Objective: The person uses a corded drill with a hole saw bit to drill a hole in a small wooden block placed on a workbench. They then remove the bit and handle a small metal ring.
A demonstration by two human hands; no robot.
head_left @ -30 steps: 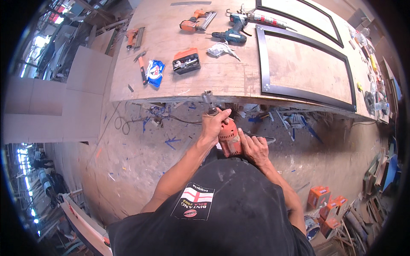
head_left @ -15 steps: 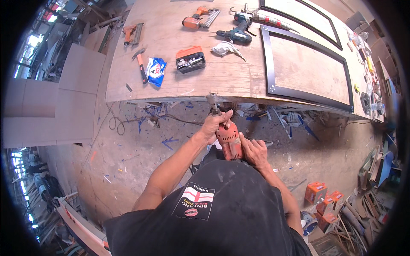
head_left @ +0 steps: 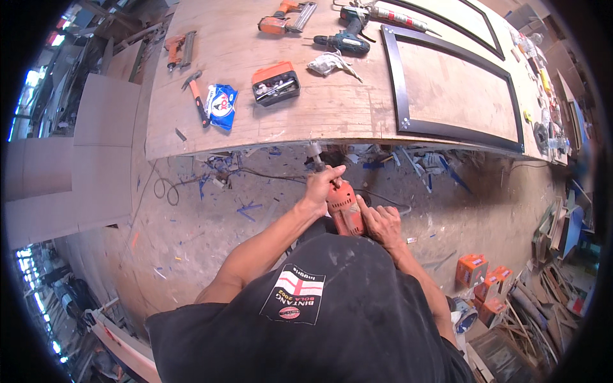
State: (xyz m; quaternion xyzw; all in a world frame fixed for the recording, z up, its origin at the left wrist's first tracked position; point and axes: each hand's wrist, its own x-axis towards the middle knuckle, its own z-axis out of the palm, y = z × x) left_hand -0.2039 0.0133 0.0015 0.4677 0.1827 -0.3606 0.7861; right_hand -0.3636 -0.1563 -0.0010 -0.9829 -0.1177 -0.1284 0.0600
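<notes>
Gripping red vented drill (head_left: 347, 216), grey cylindrical bit (head_left: 315, 150) fitted, with left hand (head_left: 318, 191); touching drill's side with right hand (head_left: 384, 224), can't tell if closed.

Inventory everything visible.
Wooden workbench: 1, tan, ahead
Rectangular frames: 2, black, bench right
Nail guns: 2, orange, bench left
Cordless drill: 1, teal, bench back
Caulking gun: 1, red-white, bench back
Hammer: 1, orange-black, bench left
Plastic packet: 1, blue-white, beside hammer
Lidded box: 1, orange-black, bench left
Crumpled bundle: 1, white, beside box
Cartons: 3+, orange, floor right
Clutter: uncounted, mixed, edges
Power drill: 1, red, handheld
Shirt: 1, black, torso
Left hand: 1, bare, drill front
Right hand: 1, bare, drill side
</notes>
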